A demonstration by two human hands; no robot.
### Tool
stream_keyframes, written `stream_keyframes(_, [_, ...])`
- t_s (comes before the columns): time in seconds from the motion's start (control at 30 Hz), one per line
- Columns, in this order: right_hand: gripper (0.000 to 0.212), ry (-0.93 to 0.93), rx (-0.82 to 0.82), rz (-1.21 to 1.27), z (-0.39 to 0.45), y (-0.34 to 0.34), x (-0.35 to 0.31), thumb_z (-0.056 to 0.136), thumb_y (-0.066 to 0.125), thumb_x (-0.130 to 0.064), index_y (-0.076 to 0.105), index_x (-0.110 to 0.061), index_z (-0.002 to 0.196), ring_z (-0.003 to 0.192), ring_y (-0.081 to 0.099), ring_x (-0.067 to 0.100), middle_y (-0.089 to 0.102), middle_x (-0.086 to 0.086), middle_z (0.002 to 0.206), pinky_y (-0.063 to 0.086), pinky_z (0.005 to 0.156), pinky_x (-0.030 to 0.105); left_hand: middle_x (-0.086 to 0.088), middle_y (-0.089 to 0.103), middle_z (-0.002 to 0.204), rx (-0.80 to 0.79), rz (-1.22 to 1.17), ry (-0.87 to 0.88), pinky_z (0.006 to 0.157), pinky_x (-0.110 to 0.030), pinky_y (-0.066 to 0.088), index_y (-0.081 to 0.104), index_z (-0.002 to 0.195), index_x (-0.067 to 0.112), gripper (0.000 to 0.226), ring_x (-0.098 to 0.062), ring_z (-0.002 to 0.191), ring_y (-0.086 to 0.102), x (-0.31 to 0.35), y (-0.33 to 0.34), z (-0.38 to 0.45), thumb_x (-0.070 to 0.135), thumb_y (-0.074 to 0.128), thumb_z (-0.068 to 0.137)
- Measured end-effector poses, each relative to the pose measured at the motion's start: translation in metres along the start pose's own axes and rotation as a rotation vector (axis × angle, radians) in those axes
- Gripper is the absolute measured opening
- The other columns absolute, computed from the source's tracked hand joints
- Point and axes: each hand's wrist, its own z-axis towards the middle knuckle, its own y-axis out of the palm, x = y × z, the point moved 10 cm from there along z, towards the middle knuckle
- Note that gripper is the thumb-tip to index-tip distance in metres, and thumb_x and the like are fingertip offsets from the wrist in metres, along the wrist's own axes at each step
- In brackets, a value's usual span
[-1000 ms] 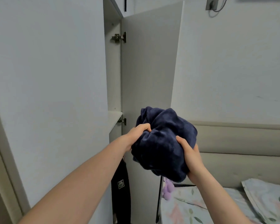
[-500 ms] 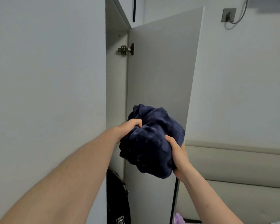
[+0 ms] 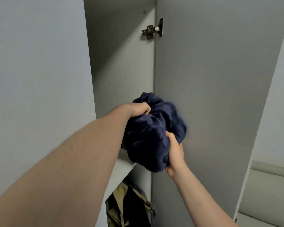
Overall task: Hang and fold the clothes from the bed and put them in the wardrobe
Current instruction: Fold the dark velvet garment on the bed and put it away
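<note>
Two bare forearms are reaching up and forward into frame, left one filling the lower left, right one coming from lower right. Left hand (image 3: pixel 138 109) is gripping the top of a bundled garment (image 3: pixel 152 133), fingers curled shut and digging into the cloth. Right hand (image 3: pixel 175 154) is cupping the bundle from below and behind, thumb pressing into the fabric, palm closed around its lower right edge. The garment is dark navy, soft, plush or fleece-like, bunched into a rough lumpy ball with deep folds; both hands are touching it, and it is sitting between them.

Just below the hands, a white shelf (image 3: pixel 121 169) with a smooth flat surface is showing; the bundle is hanging just above its front edge, whether touching cannot be told. Under the shelf, below the left forearm, a khaki-olive jacket (image 3: pixel 120 205) with dark lining is hanging, with a small metal buckle on its right side.

Beyond the hands, the wardrobe interior (image 3: pixel 121 63) is plain, matte, pale grey. Right of the hands the open wardrobe door (image 3: pixel 211 79) is standing flat and smooth. Above the hands a metal hinge (image 3: pixel 152 30) is joining door to frame. Far right, a padded beige headboard (image 3: pixel 269 194) is showing.
</note>
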Motion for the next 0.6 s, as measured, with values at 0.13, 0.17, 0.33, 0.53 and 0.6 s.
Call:
stream_keyframes(0.13, [0.069,0.061,-0.012,-0.020,0.040,0.032,0.023,0.071,0.086,-0.037,0.056,-0.023,0.131,0.101,0.074,0.024,0.073,0.001,0.116,0.064,0.084,0.046,-0.016,0.047,0.144,0.565,0.476,-0.035,0.112,-0.049,0.037,0.036,0.147,0.012,0.085,-0.038,0.133,0.047,-0.004,-0.056,0.021,0.046,0.068,0.076])
stream_keyframes(0.17, [0.071,0.079,-0.024,-0.035,0.049,0.040,0.029,0.071,0.087,-0.037,0.052,-0.024,0.132,0.100,0.073,0.023,0.072,0.000,0.116,0.064,0.080,0.042,-0.017,0.048,0.143,0.656,0.595,0.006,0.114,-0.050,0.034,0.038,0.144,0.012,0.080,-0.038,0.133,0.047,0.001,-0.059,0.021,0.045,0.070,0.079])
stream_keyframes(0.33, [0.078,0.127,-0.157,-0.192,0.092,0.084,0.043,0.076,0.083,-0.051,0.053,-0.021,0.142,0.109,0.069,0.025,0.070,0.001,0.124,0.059,0.096,0.046,-0.004,0.059,0.131,0.832,0.508,0.221,0.108,-0.038,0.034,0.064,0.125,0.028,0.036,-0.027,0.124,0.050,-0.006,-0.050,0.031,0.018,0.062,0.091])
stream_keyframes(0.53, [0.083,-0.048,-0.186,-0.502,0.118,0.101,0.040,0.092,0.060,-0.066,0.032,-0.026,0.160,0.141,0.046,0.029,0.038,0.002,0.159,0.040,0.117,0.048,0.001,0.072,0.122,0.914,0.303,0.123,0.112,-0.037,0.033,0.068,0.125,0.036,0.034,-0.026,0.119,0.060,-0.070,-0.042,0.055,0.024,0.047,0.102])
stream_keyframes(0.6, [0.080,-0.213,-0.169,-0.520,0.116,0.099,0.028,0.096,0.059,-0.056,0.024,-0.028,0.162,0.148,0.037,0.026,0.025,-0.002,0.164,0.037,0.118,0.045,0.000,0.073,0.118,0.936,0.296,0.095,0.113,-0.037,0.033,0.068,0.124,0.037,0.034,-0.026,0.117,0.061,-0.081,-0.046,0.063,0.024,0.046,0.102])
